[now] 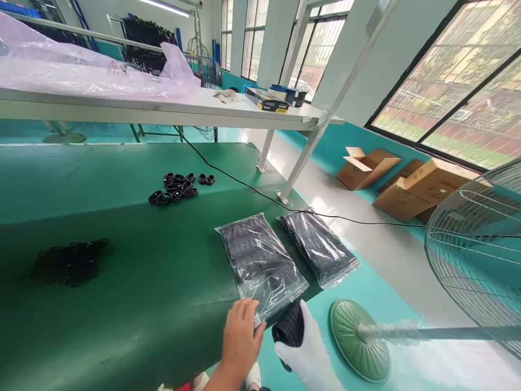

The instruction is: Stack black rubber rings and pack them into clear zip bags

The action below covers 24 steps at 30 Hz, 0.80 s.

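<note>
My bare left hand (243, 334) is at the near end of a clear plastic bag (262, 263), its thumb and fingers pinching the bag's edge. Inside that bag lie rows of dark ribbed pieces. My right hand (311, 350), in a white glove, is wrapped round a bundle of black rings (290, 328) just past the table edge. A second filled plastic bag (317, 244) lies to the right of the first. Farther back on the green table (134, 304) is a group of loose black rings (175, 187). A dark tangled pile (71, 262) sits at the left.
A black cable (244, 184) runs across the table and past the second bag. A standing fan (476, 244) with a green base (360, 339) is at the right. White shelf legs (303, 157) rise from the table's far right edge. Cardboard boxes (423, 187) stand by the wall.
</note>
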Each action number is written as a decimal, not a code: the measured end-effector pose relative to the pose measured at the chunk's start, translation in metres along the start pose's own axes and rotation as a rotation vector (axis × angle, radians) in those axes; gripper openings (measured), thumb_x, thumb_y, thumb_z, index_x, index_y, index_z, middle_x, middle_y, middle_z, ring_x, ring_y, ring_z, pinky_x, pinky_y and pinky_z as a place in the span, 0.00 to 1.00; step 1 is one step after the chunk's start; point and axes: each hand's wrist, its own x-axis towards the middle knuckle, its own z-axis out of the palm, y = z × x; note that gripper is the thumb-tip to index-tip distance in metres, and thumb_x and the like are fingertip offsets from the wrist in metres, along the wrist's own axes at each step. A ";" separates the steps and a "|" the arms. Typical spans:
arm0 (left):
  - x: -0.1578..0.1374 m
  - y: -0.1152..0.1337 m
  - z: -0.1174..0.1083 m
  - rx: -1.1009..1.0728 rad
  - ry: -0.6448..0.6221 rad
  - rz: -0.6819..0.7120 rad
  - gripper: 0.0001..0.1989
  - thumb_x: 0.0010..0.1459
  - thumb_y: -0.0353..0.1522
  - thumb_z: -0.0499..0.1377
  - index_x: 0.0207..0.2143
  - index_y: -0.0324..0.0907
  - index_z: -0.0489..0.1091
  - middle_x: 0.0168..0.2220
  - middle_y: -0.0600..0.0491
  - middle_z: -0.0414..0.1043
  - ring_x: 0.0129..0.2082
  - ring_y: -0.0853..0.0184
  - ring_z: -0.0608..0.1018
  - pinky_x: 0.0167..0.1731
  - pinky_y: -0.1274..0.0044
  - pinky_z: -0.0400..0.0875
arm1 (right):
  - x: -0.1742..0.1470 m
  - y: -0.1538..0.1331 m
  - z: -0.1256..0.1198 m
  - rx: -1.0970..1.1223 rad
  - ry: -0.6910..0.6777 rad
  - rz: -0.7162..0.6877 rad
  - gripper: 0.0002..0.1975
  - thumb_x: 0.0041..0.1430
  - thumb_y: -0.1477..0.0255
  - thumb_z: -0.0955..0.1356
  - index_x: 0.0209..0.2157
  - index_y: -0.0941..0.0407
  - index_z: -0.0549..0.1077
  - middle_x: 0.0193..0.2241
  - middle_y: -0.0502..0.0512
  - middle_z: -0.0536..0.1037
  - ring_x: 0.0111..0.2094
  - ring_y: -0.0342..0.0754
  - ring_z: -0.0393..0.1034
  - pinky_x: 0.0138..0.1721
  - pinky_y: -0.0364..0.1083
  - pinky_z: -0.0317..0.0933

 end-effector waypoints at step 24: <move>0.008 0.032 0.029 0.459 0.128 -0.037 0.10 0.60 0.29 0.48 0.31 0.43 0.68 0.29 0.55 0.69 0.31 0.69 0.70 0.33 0.77 0.62 | 0.066 0.010 -0.007 0.006 -0.483 -0.433 0.52 0.31 0.73 0.67 0.60 0.58 0.41 0.53 0.62 0.56 0.56 0.57 0.50 0.54 0.52 0.47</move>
